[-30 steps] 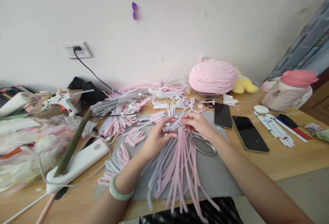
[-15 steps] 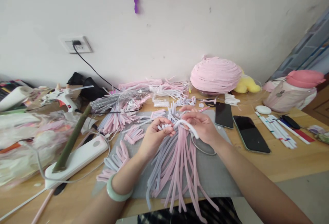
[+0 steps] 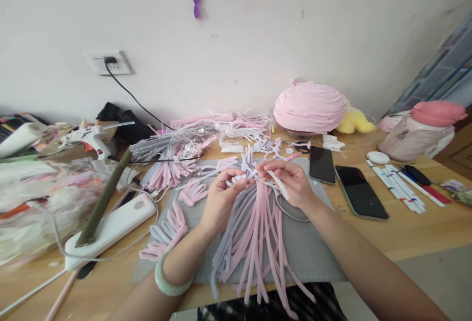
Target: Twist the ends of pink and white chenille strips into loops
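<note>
Between both hands is a pale fuzzy stem [image 3: 279, 185], one end hanging free below my right fingers. My left hand [image 3: 225, 190] pinches its coiled, twisted part. My right hand [image 3: 289, 179] is closed on the stem close to the left fingertips. Under and behind the hands, long pink fuzzy stems [image 3: 261, 242] and grey-blue stems [image 3: 225, 232] fan toward the front edge of the grey mat [image 3: 313, 252]. Scissors, of which a handle loop [image 3: 293, 217] shows, lie beneath my right hand; their blades are mostly hidden.
A white power strip [image 3: 114, 230] with a green stick across it, a glue gun [image 3: 90, 139] and plastic bags are at the left. Two phones [image 3: 361, 193], several markers [image 3: 396, 188] and a jar stand right. A pink dome [image 3: 310, 107] sits at the back.
My right fingers have closed in on the pale stem and moved slightly left. The stem's free end now hangs straighter instead of arching over. My left hand has barely moved.
</note>
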The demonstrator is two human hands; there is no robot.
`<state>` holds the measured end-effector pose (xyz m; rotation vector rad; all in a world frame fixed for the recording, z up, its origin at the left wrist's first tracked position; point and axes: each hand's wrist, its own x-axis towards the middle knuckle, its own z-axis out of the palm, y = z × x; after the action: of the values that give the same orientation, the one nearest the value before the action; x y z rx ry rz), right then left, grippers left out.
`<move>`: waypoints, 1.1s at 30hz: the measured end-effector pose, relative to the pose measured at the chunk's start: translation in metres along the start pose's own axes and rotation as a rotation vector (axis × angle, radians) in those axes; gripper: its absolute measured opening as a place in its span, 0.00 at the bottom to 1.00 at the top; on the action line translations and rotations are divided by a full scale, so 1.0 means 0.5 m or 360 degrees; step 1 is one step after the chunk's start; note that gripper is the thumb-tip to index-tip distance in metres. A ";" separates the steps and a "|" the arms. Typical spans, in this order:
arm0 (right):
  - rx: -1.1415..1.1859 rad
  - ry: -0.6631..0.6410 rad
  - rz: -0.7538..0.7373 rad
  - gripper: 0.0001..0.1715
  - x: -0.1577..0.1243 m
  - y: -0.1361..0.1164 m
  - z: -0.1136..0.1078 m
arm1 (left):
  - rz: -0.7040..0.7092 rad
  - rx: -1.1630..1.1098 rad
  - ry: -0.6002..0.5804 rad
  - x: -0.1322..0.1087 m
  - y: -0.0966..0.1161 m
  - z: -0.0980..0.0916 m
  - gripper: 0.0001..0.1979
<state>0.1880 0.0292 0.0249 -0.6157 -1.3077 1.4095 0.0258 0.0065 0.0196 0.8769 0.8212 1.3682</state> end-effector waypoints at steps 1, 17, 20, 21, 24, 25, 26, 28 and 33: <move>-0.0011 0.0022 -0.0013 0.11 0.001 0.003 0.001 | 0.0004 0.0002 0.0009 -0.001 0.001 0.001 0.10; -0.1035 0.0353 -0.0589 0.13 -0.006 0.012 0.008 | 0.0076 0.0263 -0.0014 -0.009 -0.009 0.007 0.10; -0.1473 0.0268 -0.0943 0.14 -0.006 0.009 0.005 | 0.0317 0.0558 0.0100 -0.007 -0.009 -0.001 0.09; -0.1592 0.0233 -0.1009 0.15 -0.007 0.009 0.006 | 0.0389 0.0647 0.0123 -0.006 -0.008 -0.004 0.09; -0.1921 0.0149 -0.1058 0.18 -0.007 0.014 0.009 | 0.0601 0.0904 0.0126 -0.003 -0.007 -0.014 0.07; -0.2008 0.0115 -0.1060 0.19 -0.007 0.016 0.011 | 0.0667 0.0991 0.0118 -0.003 -0.006 -0.016 0.07; -0.2079 0.0079 -0.1062 0.20 -0.007 0.019 0.012 | 0.0719 0.1071 0.0108 -0.003 -0.005 -0.018 0.06; -0.2166 0.0031 -0.1051 0.20 -0.007 0.023 0.013 | 0.0787 0.1178 0.0098 -0.004 -0.004 -0.019 0.06; -0.2184 0.0030 -0.1048 0.20 -0.008 0.022 0.015 | 0.0831 0.1277 0.0070 -0.003 -0.004 -0.018 0.05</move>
<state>0.1785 0.0245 0.0159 -0.9066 -2.1119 -0.1867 0.0186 0.0052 0.0135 1.7812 1.2655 1.5078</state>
